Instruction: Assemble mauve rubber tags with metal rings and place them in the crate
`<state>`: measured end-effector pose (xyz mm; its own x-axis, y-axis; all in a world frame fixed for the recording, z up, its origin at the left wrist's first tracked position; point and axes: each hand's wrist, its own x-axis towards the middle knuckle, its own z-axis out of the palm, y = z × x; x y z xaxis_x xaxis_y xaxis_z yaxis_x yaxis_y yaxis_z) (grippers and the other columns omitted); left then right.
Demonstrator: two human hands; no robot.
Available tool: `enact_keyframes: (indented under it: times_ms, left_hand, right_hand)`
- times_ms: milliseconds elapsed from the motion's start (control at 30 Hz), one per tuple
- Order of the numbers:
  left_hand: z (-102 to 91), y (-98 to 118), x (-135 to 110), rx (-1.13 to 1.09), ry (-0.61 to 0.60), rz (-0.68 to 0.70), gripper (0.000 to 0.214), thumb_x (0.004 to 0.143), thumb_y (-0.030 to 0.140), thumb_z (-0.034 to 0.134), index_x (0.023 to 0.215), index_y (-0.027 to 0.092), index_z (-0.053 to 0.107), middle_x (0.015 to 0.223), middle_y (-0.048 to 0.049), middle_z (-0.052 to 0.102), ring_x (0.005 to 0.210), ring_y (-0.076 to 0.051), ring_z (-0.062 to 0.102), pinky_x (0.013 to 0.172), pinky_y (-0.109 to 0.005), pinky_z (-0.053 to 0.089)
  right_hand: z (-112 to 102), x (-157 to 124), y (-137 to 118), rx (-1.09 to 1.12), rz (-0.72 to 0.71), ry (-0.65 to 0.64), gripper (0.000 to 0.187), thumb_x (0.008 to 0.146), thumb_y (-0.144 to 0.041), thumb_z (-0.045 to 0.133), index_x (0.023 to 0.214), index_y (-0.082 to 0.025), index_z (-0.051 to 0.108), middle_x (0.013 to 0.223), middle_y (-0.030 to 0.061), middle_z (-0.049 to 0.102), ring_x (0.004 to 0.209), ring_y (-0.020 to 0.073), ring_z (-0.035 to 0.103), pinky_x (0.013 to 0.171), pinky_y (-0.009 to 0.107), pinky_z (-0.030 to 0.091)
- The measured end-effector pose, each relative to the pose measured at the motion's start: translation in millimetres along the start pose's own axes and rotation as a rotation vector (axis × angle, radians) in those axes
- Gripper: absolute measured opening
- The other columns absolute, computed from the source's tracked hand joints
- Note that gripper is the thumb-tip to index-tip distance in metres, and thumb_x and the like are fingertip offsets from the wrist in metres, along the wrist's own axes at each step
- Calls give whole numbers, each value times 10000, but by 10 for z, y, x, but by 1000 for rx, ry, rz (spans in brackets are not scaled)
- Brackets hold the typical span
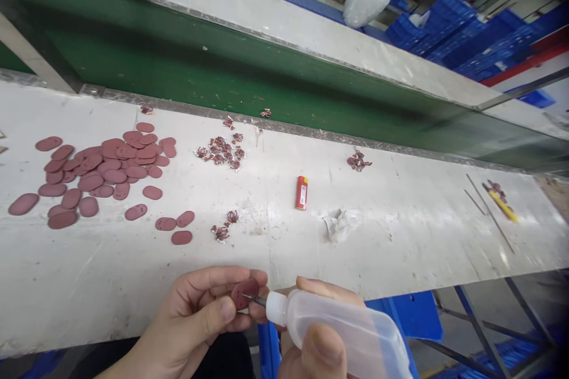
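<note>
Near the table's front edge, my left hand [202, 314] pinches a reddish-brown oval disc [240, 295] with small holes in its face. My right hand [317, 337] is wrapped round a translucent white squeeze bottle [347, 325], tilted to the left. Its thin dark nozzle tip [255, 298] meets the face of the disc or hovers just above it; I cannot tell which. Beyond my left hand lies a spread pile of similar oval discs [111, 169]. Small brown pieces with pale ends [222, 151] sit in a cluster at mid-table, and two more clumps [221, 232] lie closer to me.
A red lighter [301, 192] and a crumpled white tissue [341, 225] lie on the white table [275, 260]. Farther right are a yellow pen-like tool [502, 204] and thin rods [493, 219]. A green conveyor belt [213, 74] runs behind the table. Blue bins [480, 41] stand beyond.
</note>
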<state>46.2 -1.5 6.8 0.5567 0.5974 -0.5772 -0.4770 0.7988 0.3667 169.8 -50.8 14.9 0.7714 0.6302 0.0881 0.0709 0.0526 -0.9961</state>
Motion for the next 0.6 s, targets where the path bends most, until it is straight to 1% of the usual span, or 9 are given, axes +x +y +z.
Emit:
enact_keyframes:
  times_ms: [167,233,300,367,500,600]
  left_hand:
    - [-6,-15,-3,9,9,15,270,729,373,920,958,248,847,1120,-72,839,886,-180,791,783,-204,614]
    - [-9,-19,-2,13,14,14,269,727,378,921,954,254,849,1120,-68,839,885,-185,792,789,-209,615]
    - [-9,-19,0,8,14,13,270,721,377,924,951,256,849,1112,-63,841,867,-183,793,790,-213,617]
    - [-5,-14,1,2,9,10,267,717,369,928,946,256,850,1105,-61,843,853,-178,794,782,-208,617]
    - [8,-3,1,-6,-6,-3,253,721,360,927,942,262,851,1097,-59,844,855,-170,796,762,-182,609]
    - [11,-4,-1,-7,-14,-5,241,730,358,921,941,264,851,1092,-57,846,861,-163,796,768,-173,603]
  right_hand:
    - [-15,22,43,-75,-121,-30,247,915,-467,727,977,-228,732,798,54,702,561,239,690,418,335,505]
    - [-7,26,34,-87,-140,-39,224,937,-444,708,982,-226,730,804,46,707,553,222,693,429,323,503]
    - [-15,24,32,-73,-125,-33,231,932,-458,712,988,-235,737,810,39,709,550,213,694,434,317,503]
    - [-42,17,39,-50,-96,-40,243,918,-478,720,1003,-251,743,811,41,713,566,228,698,434,327,514]
    - [-94,-6,34,-4,-6,-99,251,943,-488,669,1043,-271,745,877,74,738,599,281,721,470,407,569]
    - [-90,-9,10,13,38,-80,291,900,-514,716,1017,-248,743,840,81,742,577,288,724,474,414,581]
